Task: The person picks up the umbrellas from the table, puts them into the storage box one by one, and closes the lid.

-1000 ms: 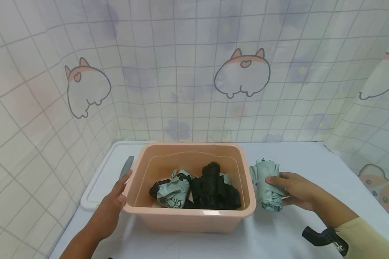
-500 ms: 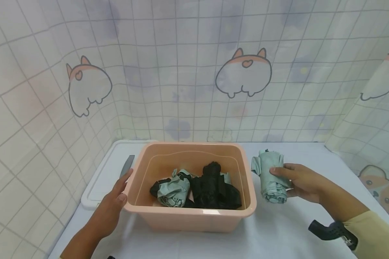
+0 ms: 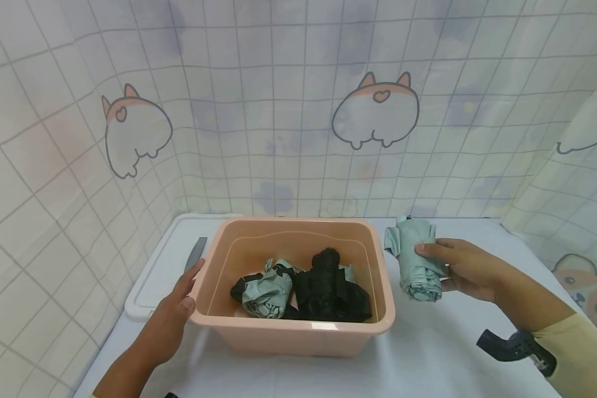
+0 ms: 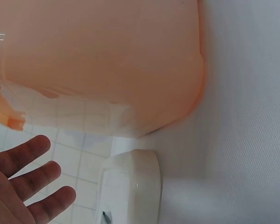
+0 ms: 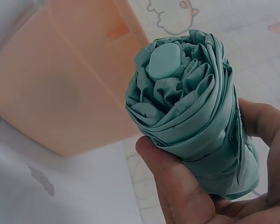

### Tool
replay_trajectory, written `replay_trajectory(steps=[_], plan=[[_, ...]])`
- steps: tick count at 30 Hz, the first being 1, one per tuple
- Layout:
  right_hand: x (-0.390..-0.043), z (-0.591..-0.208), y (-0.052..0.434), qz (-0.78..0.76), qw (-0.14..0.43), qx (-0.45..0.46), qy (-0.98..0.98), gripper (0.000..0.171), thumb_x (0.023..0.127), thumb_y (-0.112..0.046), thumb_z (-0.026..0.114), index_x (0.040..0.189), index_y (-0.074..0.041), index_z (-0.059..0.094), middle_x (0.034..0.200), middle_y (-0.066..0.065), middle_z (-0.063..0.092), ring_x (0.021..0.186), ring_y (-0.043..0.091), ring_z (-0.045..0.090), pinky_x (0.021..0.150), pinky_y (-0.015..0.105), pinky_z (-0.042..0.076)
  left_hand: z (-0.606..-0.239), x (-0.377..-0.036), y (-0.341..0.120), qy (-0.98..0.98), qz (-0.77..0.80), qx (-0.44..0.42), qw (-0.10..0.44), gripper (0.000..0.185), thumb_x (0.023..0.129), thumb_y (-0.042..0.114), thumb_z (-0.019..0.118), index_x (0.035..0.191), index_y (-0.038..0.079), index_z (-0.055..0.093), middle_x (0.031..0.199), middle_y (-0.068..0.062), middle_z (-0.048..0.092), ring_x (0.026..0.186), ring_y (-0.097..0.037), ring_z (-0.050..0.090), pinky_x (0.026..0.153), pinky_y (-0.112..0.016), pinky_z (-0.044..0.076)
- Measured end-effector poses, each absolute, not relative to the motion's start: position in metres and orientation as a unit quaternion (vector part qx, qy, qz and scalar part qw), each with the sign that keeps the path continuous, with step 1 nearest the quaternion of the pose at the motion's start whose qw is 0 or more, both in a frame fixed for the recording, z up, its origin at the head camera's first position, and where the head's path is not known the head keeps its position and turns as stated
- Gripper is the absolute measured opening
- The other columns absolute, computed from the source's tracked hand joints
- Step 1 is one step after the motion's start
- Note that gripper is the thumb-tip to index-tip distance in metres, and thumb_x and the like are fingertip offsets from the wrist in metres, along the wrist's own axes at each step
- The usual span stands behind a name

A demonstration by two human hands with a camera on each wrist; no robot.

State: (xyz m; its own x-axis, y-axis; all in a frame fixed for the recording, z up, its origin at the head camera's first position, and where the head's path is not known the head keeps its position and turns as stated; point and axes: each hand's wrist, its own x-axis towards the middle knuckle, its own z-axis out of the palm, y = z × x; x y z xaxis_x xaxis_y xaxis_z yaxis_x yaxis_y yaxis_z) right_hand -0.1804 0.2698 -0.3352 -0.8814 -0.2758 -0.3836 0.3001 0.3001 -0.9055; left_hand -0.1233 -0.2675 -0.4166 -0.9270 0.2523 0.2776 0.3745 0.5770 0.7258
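In my right hand (image 3: 470, 271) is a folded mint-green umbrella (image 3: 418, 260), gripped between thumb and fingers just right of the bin. The right wrist view shows its crumpled cloth wrapped round a pale green oval end (image 5: 165, 61). My left hand (image 3: 166, 323) rests at the left rim of the peach plastic bin (image 3: 298, 340); in the left wrist view its fingers (image 4: 39, 175) are spread and straight. Inside the bin lie a black folded umbrella (image 3: 323, 287) and a rolled mint-green and black bundle (image 3: 267, 293), side by side.
A white cutting board (image 3: 151, 276) lies left of the bin, partly behind it. On it, a grey blade (image 3: 195, 254) shows above my left fingers. A white cloth covers the table (image 3: 453, 348). Grid-patterned curtain (image 3: 288, 99) hangs behind and on both sides.
My right hand has raised the green umbrella and carried it a little farther back and to the right. The left hand and the bin stay in place.
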Motion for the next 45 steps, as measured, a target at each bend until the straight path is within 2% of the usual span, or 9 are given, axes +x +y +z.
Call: replay_trajectory(steps=[12, 19, 24, 31, 45], plan=[[-0.183, -0.321, 0.263, -0.590, 0.235, -0.008, 0.772, 0.083, 0.104, -0.043, 0.059, 0.156, 0.006, 0.017, 0.138, 0.026, 0.045, 0.116, 0.036, 0.057, 0.098, 0.051, 0.051, -0.415, -0.123, -0.266, -0.887, -0.423, -0.171, 0.069, 0.062, 0.109, 0.054, 0.021, 0.165, 0.029, 0.017, 0.154, -0.025, 0.043, 0.124, -0.048, 0.056, 0.088, -0.069, 0.047], [-0.184, -0.314, 0.259, -0.590, 0.234, -0.030, 0.772, 0.079, 0.105, -0.042, 0.057, 0.154, 0.006, 0.020, 0.134, 0.026, 0.047, 0.114, 0.035, 0.058, 0.097, 0.049, 0.052, -0.416, -0.123, -0.267, -0.887, -0.424, -0.171, 0.070, 0.058, 0.109, 0.053, 0.020, 0.165, 0.036, 0.016, 0.154, -0.026, 0.043, 0.123, -0.048, 0.056, 0.088, -0.069, 0.046], [-0.186, -0.311, 0.253, -0.594, 0.235, -0.034, 0.768, 0.077, 0.105, -0.042, 0.058, 0.154, 0.006, 0.023, 0.134, 0.025, 0.048, 0.114, 0.035, 0.059, 0.097, 0.049, 0.052, -0.416, -0.123, -0.267, -0.887, -0.423, -0.173, 0.069, 0.058, 0.110, 0.051, 0.021, 0.165, 0.035, 0.016, 0.154, -0.025, 0.043, 0.124, -0.048, 0.055, 0.089, -0.069, 0.046], [-0.186, -0.306, 0.243, -0.594, 0.238, -0.045, 0.767, 0.077, 0.104, -0.043, 0.058, 0.154, 0.005, 0.023, 0.132, 0.024, 0.049, 0.114, 0.034, 0.058, 0.097, 0.048, 0.052, -0.414, -0.122, -0.265, -0.891, -0.417, -0.163, 0.065, 0.056, 0.109, 0.053, 0.021, 0.164, 0.041, 0.016, 0.154, -0.024, 0.043, 0.124, -0.047, 0.055, 0.089, -0.070, 0.046], [-0.188, -0.304, 0.216, -0.611, 0.244, -0.041, 0.752, 0.080, 0.102, -0.042, 0.062, 0.155, 0.003, 0.024, 0.136, 0.024, 0.045, 0.119, 0.038, 0.053, 0.097, 0.052, 0.051, -0.414, -0.122, -0.265, -0.888, -0.421, -0.169, 0.067, 0.059, 0.108, 0.057, 0.020, 0.164, 0.038, 0.016, 0.153, -0.025, 0.044, 0.122, -0.047, 0.056, 0.087, -0.069, 0.047]])
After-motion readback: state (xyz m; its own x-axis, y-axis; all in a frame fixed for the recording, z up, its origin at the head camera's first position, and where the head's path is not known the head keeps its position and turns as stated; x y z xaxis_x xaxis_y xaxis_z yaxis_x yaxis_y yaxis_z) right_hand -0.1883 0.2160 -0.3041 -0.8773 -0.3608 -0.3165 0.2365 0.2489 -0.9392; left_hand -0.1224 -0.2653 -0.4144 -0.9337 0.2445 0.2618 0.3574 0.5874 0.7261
